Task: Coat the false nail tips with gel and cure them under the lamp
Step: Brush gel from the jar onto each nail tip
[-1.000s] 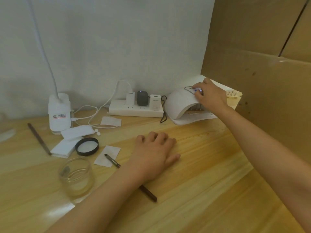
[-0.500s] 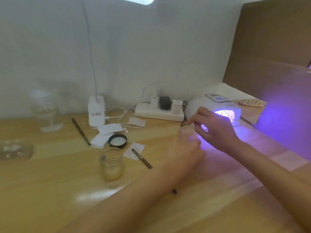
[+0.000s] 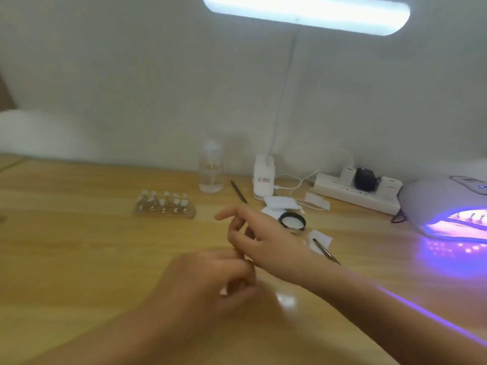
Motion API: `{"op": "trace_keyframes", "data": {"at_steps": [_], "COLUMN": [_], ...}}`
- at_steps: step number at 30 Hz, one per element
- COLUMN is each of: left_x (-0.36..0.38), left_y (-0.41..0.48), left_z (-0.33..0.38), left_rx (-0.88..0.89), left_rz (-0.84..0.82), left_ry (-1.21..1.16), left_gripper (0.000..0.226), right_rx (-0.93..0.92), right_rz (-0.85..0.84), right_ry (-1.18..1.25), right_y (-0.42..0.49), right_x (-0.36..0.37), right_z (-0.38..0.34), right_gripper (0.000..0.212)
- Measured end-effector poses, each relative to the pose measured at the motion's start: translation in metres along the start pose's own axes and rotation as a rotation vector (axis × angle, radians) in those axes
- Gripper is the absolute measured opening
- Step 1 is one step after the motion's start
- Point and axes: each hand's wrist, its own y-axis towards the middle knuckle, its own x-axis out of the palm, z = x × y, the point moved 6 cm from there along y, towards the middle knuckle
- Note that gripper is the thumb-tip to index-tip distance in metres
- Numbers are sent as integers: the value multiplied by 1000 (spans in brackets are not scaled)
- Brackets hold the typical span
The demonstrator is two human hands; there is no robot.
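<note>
1. Pale wall (image 3: pixel 131 75) is backing a wooden table (image 3: pixel 79 259), whose left half is offering the widest room for moving.
2. At the right edge, the curing lamp (image 3: pixel 434 198) is glowing violet, with false nail tips (image 3: pixel 471 216) sitting inside its mouth.
3. The right hand (image 3: pixel 263 238) is hovering mid-table, its grip wide, with loose fingers and nothing visible in them.
4. The left hand (image 3: pixel 210 280) is curling just below it. Because of the blur, I cannot tell whether its grip is holding anything.
5. A rack of nail tips (image 3: pixel 163 206) is standing well left of both hands, near a clear bottle (image 3: pixel 210 169).
6. A brush (image 3: pixel 325 251) and a black lid (image 3: pixel 292 221) are lying just beyond the right wrist.
7. Likely trouble: a hurried reach could be toppling the rack or bottle, and a sweeping right forearm could be dragging the brush or lid toward the lamp.
</note>
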Motion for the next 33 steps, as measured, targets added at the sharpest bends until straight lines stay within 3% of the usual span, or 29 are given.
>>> {"op": "trace_keyframes", "data": {"at_steps": [3, 7, 12, 16, 21, 27, 33], "left_x": [-43, -70, -67, -63, -63, -44, -2], "left_y": [-15, -35, -37, -28, -34, -47, -15], "left_z": [-80, -176, -220, -217, -179, -95, -31], "left_rx": [-266, -590, -732, -727, -655, -413, -198], "left_rz": [147, 154, 75, 88, 39, -170, -248], "left_ry": [171, 239, 243, 177, 189, 298, 135], "left_gripper": [24, 23, 31, 24, 15, 22, 31], "right_rx": [85, 198, 159, 135, 52, 39, 111], "right_rz": [-5, -66, 45, 80, -28, -105, -1], "right_ry": [-264, -437, -488, -496, -579, -536, -606], "right_y": [44, 82, 104, 104, 70, -43, -111], "right_x": [27, 39, 49, 48, 47, 25, -31], "right_z": [5, 15, 12, 9, 0, 13, 44], "right_gripper": [40, 34, 22, 20, 19, 13, 23]}}
